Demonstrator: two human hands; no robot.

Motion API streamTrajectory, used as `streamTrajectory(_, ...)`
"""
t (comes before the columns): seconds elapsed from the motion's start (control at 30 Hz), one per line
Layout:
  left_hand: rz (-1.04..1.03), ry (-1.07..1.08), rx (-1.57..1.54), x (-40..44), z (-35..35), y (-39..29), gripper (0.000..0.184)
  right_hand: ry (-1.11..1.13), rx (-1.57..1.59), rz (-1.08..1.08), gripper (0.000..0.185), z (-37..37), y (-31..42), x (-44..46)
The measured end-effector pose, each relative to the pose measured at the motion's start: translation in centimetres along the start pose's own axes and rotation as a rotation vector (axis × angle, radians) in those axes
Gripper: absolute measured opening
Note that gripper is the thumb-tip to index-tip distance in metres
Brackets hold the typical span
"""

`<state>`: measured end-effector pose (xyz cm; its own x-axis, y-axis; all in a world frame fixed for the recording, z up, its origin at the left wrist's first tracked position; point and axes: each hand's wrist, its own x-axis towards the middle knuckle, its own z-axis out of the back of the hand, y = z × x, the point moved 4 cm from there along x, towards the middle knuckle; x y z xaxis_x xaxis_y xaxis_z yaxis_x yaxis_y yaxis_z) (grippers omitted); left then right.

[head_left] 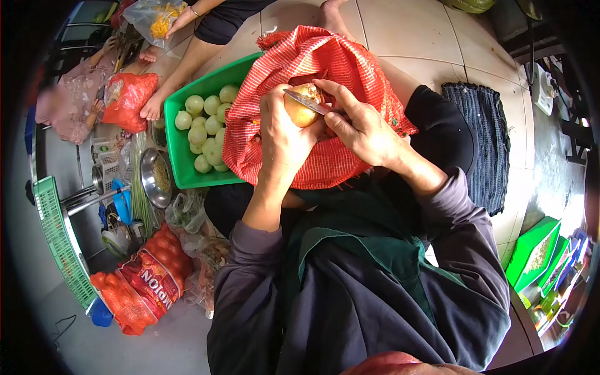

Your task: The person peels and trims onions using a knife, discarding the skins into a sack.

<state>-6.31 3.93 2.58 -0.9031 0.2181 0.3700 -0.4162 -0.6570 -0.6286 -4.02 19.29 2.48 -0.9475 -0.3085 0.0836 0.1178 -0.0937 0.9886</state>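
An onion (301, 112) with golden skin is held up over the open red mesh sack (250, 128) by my left hand (281, 128), its fingers wrapped round the onion. In my right hand (365, 128) is a small knife (307, 102), its blade lying across the upper part of the onion. My right forefinger reaches over to the onion's top. Just left of the sack, a green crate (178, 159) holds several pale peeled onions (197, 134).
At the upper left are a person's hand (182, 22) with a plastic bag and another seated person (78, 103). A metal bowl (156, 178), a full red net sack (147, 278) and a green basket (62, 240) lie left. A dark woven mat (478, 137) lies right.
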Motion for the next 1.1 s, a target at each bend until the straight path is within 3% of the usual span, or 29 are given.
streamTrajectory(0.1, -0.012, 0.008, 0.029, -0.2, -0.4, 0.1, 0.07, 0.003, 0.003, -0.096, 0.043, 0.0, 0.3, 0.1)
streamTrajectory(0.3, 0.045, 0.054, 0.059, -0.8, -1.1, -0.2, 0.075, -0.083, -0.072, -0.039, 0.038, -0.1, -0.8, 0.3)
streamTrajectory(0.5, 0.028, 0.036, 0.062, -0.9, -1.4, -0.7, 0.078, -0.059, -0.047, -0.198, 0.034, 0.2, -0.6, 0.7)
streamTrajectory(0.63, 0.011, 0.056, 0.048, -0.5, -1.4, -0.7, 0.074, -0.102, -0.086, -0.104, 0.034, 0.4, -1.0, 0.9)
streamTrajectory(0.77, 0.219, 0.163, -0.089, 0.0, -0.6, 0.7, 0.072, -0.027, 0.025, -0.104, 0.037, 0.7, -0.9, 0.8)
streamTrajectory(0.9, 0.097, 0.114, 0.028, -0.2, -0.2, 0.0, 0.071, -0.004, 0.033, -0.135, 0.04, 0.5, -1.3, 0.6)
streamTrajectory(1.1, 0.08, 0.058, 0.043, -0.8, -0.8, -0.8, 0.072, -0.077, -0.017, -0.208, 0.038, 0.2, -2.3, 1.0)
